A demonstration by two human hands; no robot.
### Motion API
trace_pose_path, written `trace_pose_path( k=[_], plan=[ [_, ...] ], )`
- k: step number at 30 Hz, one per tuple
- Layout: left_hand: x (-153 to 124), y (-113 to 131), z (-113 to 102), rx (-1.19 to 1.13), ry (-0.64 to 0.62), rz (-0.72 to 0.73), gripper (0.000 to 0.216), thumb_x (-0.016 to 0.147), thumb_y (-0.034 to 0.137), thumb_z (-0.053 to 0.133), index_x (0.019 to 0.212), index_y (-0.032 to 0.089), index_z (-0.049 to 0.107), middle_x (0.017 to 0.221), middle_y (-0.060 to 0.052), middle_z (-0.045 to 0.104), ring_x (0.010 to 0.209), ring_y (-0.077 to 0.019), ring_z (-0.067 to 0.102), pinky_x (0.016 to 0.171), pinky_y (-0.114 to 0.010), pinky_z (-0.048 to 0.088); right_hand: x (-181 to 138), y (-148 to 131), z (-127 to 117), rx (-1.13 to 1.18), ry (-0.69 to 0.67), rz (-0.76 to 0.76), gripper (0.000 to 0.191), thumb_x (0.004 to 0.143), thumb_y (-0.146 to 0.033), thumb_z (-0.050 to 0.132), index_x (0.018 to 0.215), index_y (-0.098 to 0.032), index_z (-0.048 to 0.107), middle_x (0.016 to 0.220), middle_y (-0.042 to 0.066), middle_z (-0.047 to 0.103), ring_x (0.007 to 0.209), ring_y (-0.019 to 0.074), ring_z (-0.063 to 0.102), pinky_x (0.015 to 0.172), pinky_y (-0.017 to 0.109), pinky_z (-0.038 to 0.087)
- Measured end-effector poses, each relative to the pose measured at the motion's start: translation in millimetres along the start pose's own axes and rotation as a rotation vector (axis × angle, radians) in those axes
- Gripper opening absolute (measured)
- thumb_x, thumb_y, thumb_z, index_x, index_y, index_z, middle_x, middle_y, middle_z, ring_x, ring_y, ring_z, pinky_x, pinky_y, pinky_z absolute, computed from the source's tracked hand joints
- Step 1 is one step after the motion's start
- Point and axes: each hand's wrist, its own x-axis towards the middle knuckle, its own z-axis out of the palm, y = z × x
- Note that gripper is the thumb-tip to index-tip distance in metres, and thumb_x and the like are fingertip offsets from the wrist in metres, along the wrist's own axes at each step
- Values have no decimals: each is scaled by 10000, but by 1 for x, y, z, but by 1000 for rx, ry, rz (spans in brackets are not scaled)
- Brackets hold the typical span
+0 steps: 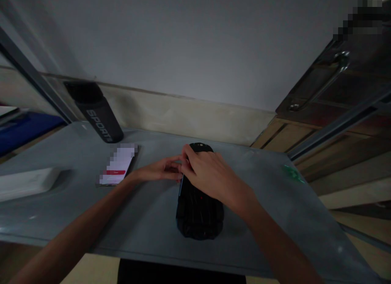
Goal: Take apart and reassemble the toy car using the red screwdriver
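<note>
A black elongated device (199,210) with ridged sides lies lengthwise on the grey table (146,219). My right hand (210,174) rests on top of its middle, fingers curled over its left edge. My left hand (161,170) reaches in from the left, fingertips pinched together against that same edge, meeting my right fingers. What the fingers pinch is hidden. A thin bluish strip shows along the device's left side, just below my hands.
A phone (117,165) with a lit screen lies left of my hands. A black sports bottle (97,113) stands at the back left by the wall. A white box (27,182) sits at the far left. A wooden door with a metal handle (320,82) is at the right.
</note>
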Motion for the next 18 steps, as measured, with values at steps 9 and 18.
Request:
trace_pose_path(
  k=[9, 18],
  plan=[
    [0, 4, 2, -15, 7, 19, 257, 919, 250, 763, 1123, 137, 657, 900, -23, 703, 845, -166, 678, 811, -280, 510, 3, 3, 1, 10, -36, -42, 229, 1119, -261, 470, 1208, -203, 673, 956, 73, 785, 832, 218, 732, 686, 321, 428],
    [3, -13, -5, 3, -52, 47, 481, 935, 403, 786, 1273, 176, 532, 933, 0, 671, 848, -148, 642, 831, -303, 530, 1, 5, 1, 153, 27, -103, 216, 1018, -166, 570, 1220, -197, 636, 1127, 62, 771, 962, 202, 716, 763, 313, 459]
  ],
)
